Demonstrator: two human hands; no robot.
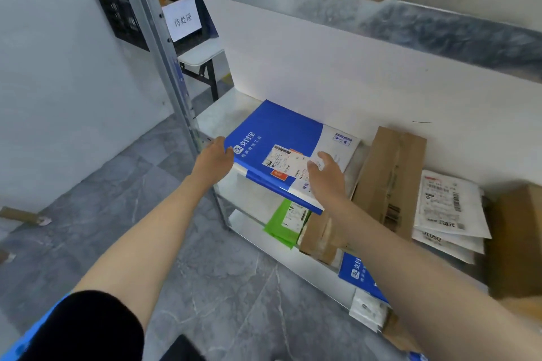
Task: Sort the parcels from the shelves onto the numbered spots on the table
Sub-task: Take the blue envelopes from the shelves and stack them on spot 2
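Hands on the blue parcel [278, 137]: left hand [215, 156] grips its edge, right hand [325, 176] lies atop, grasp unclear; shelves [223, 120] hold many more.

The metal shelf [223, 117] in front of me carries a blue-and-white parcel [281, 132] jutting over its front edge. Right of that parcel stand a taped brown carton [390, 173], stacked white mailers [448, 208] and a brown box [516, 237]. On the lower shelf [243, 222] beneath the parcel lie a green mailer [283, 225] and a brown package [319, 237].
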